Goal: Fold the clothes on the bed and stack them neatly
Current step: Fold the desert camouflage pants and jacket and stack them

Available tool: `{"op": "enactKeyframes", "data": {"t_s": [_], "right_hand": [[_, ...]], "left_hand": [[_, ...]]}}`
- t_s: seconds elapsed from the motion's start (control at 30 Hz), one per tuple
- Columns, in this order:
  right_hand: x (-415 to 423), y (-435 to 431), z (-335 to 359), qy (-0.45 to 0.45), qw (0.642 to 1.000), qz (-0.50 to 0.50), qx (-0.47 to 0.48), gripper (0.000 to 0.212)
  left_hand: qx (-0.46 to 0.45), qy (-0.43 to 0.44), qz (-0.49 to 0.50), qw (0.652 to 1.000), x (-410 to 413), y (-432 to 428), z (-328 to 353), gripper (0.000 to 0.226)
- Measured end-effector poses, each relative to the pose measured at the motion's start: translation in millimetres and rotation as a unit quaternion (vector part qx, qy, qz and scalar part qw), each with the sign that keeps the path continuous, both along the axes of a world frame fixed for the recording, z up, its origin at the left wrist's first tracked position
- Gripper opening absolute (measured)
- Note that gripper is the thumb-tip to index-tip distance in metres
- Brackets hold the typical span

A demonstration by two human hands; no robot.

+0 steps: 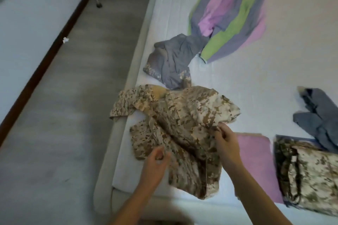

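Entry, one moment, mid-task. Item in hand: camouflage jacket (175,133), unfolded and rumpled, lying at the near left corner of the bed (256,82), one sleeve reaching over the left edge. My right hand (225,144) pinched a bunch of its cloth on the jacket's right side, fingers closed round the fabric. My left hand (155,159) sat at the jacket's near left hem with fingers curled; it was blurred, and I could not tell whether it held cloth. Awaiting folding: a crumpled grey garment (170,64) just beyond the jacket, by the left edge; a striped cloth (232,16) in grey, pink and green towards the far side, touching the grey garment; dark grey trousers (320,118) at the right of the view. Apparently already folded: a pink piece (256,160) along the near edge just right of my right forearm, and a camouflage piece (311,175) beside it, resting on something dark. Step judged: straightening the jacket before its first fold, with roughly half the pile to go. Next move would call for both hands to spread it flat, draw the overhanging sleeve back onto the bed, and square the edges.
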State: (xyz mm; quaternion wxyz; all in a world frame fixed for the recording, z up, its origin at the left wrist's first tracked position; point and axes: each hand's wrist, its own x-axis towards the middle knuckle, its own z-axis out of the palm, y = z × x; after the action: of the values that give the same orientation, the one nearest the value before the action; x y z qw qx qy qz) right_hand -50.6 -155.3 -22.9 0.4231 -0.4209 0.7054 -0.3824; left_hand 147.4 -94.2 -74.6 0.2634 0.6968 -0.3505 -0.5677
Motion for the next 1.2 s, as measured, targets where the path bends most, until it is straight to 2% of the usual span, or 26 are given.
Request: {"op": "enactKeyframes", "data": {"t_s": [0.1, 0.13, 0.2, 0.23, 0.27, 0.37, 0.43, 0.5, 0.53, 0.6, 0.67, 0.7, 0.73, 0.77, 0.8, 0.83, 0.87, 0.9, 0.93, 0.97, 1.03, 1.13, 1.2], "right_hand": [[6.7, 31.5, 64.7, -0.02, 0.997, 0.058, -0.047, 0.028], [7.3, 39.6, 83.1, -0.029, 0.995, 0.074, -0.059, 0.03], [4.1, 49.7, 114.9, -0.042, 0.992, 0.095, -0.078, 0.031], [-0.2, 51.1, 130.4, -0.046, 0.991, 0.096, -0.084, 0.029], [-6.2, 52.5, 146.6, -0.048, 0.99, 0.097, -0.092, 0.027], [-28.0, 60.2, 186.9, -0.066, 0.991, 0.084, -0.085, 0.02], [-36.9, 66.3, 205.1, -0.092, 0.993, 0.055, -0.057, 0.023], [-41.7, 72.6, 218.9, -0.14, 0.99, 0.028, 0.011, 0.02], [-43.6, 74.7, 225.2, -0.152, 0.987, 0.026, 0.045, 0.026], [-47.9, 74.9, 237.8, -0.099, 0.992, 0.046, 0.056, 0.062], [-42.0, 70.8, 255.6, -0.03, 0.995, 0.097, -0.012, 0.108], [-31.9, 69.6, 266.4, -0.018, 0.989, 0.134, -0.05, 0.123], [-22.4, 65.9, 272.8, 0.004, 0.983, 0.164, -0.08, 0.126], [-13.5, 61.0, 277.2, 0.026, 0.979, 0.171, -0.104, 0.112], [-4.9, 57.0, 281.7, 0.046, 0.981, 0.144, -0.119, 0.082], [1.7, 53.4, 284.0, 0.049, 0.989, 0.068, -0.123, 0.047], [2.1, 48.0, 282.9, 0.039, 0.99, -0.034, -0.129, 0.024], [-1.0, 44.3, 281.4, -0.029, 0.984, -0.13, -0.117, 0.021], [-7.7, 42.8, 280.5, -0.143, 0.963, -0.207, -0.098, 0.025], [-17.2, 45.2, 279.2, -0.244, 0.935, -0.245, -0.074, 0.031], [-33.6, 53.6, 270.4, -0.374, 0.898, -0.231, -0.013, 0.044], [-51.4, 66.8, 254.1, -0.442, 0.868, -0.217, 0.057, 0.048], [-54.9, 77.9, 255.0, -0.444, 0.865, -0.205, 0.114, 0.04]], "left_hand": [[0.07, 0.17, 0.056, 0.981, -19.6, -41.9, 47.6, 0.088], [0.1, 0.237, 0.072, 0.964, -25.9, -54.7, 61.5, 0.089], [0.143, 0.348, 0.136, 0.916, -33.1, -74.2, 89.1, 0.069], [0.147, 0.35, 0.165, 0.91, -34.0, -79.2, 101.7, 0.059], [0.131, 0.324, 0.187, 0.918, -34.7, -80.7, 115.2, 0.054], [0.001, 0.158, 0.247, 0.956, -30.9, -79.8, 167.9, 0.026], [-0.11, 0.134, 0.23, 0.958, -32.6, -75.0, 217.9, 0.008], [-0.207, 0.14, 0.191, 0.949, -40.4, -65.7, 267.6, 0.012], [-0.252, 0.147, 0.173, 0.941, -46.1, -61.6, 290.7, 0.014], [-0.329, 0.135, 0.133, 0.925, -61.3, -56.4, 331.1, 0.018], [-0.386, 0.102, 0.072, 0.914, -79.4, -52.0, 362.0, 0.02], [-0.406, 0.091, 0.032, 0.909, -90.1, -48.3, 374.3, 0.019], [-0.419, 0.091, -0.014, 0.903, -101.8, -43.8, 383.6, 0.018], [-0.423, 0.1, -0.063, 0.898, -113.6, -38.8, 389.2, 0.013], [-0.42, 0.11, -0.118, 0.893, -124.6, -33.6, 395.3, 0.004], [-0.412, 0.115, -0.17, 0.888, -132.1, -30.2, 402.0, 0.012], [-0.405, 0.112, -0.227, 0.879, -133.7, -29.7, 406.6, 0.021], [-0.397, 0.113, -0.275, 0.868, -128.9, -31.5, 409.7, 0.026], [-0.384, 0.115, -0.306, 0.864, -118.3, -34.5, 409.5, 0.029], [-0.365, 0.108, -0.318, 0.868, -103.9, -36.9, 405.7, 0.031], [-0.304, 0.048, -0.306, 0.901, -68.4, -42.4, 377.3, 0.041], [-0.149, -0.038, -0.292, 0.944, -19.4, -40.7, 309.7, 0.065], [-0.082, -0.081, -0.317, 0.941, -6.7, -33.5, 270.4, 0.081]]}}
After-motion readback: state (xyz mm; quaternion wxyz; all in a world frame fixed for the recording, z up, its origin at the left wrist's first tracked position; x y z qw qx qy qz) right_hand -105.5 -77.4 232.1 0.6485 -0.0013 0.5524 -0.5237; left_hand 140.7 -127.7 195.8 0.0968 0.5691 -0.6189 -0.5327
